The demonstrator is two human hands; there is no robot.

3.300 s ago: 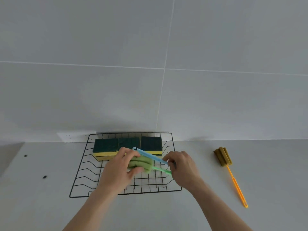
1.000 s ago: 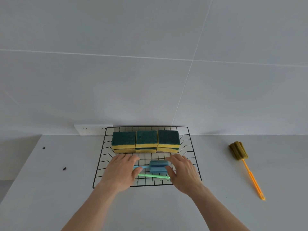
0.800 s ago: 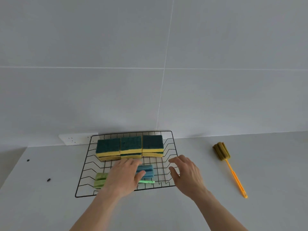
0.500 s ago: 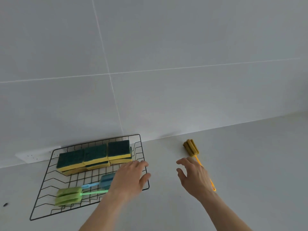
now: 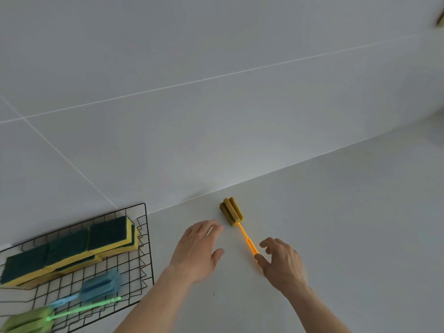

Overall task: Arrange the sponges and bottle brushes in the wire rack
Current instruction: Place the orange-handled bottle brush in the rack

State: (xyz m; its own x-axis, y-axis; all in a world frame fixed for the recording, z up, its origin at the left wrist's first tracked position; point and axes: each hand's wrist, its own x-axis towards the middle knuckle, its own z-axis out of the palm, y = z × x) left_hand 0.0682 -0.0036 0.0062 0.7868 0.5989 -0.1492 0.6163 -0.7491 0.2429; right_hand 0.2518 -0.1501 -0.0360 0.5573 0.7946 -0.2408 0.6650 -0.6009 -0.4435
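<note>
Brush [image 5: 237, 225] with the orange handle lies on the counter [image 5: 348, 224], well apart from the rack [image 5: 145, 239]. It is the only thing not in the rack yet. Its brown sponge head points to the wall and its thin handle points back to the person. The right hand [image 5: 283, 261] is at the near end of the handle, with thumb and fingers a little apart around it. I cannot tell if it is touching the handle yet. The left hand [image 5: 198, 246] is open and flat, just beside the brush head, holding nothing. The handle is thin and flat on the counter, so the fingers could slip off it or push it away. If only the tip is pinched, the heavy head could swing down and the brush could drop. In the rack, sponges [image 5: 72, 248] sit in a row at the back, and a blue brush [image 5: 96, 288] and a green brush [image 5: 48, 317] lie at the front. The long handle could poke through the wires or knock those two brushes when it goes in.
</note>
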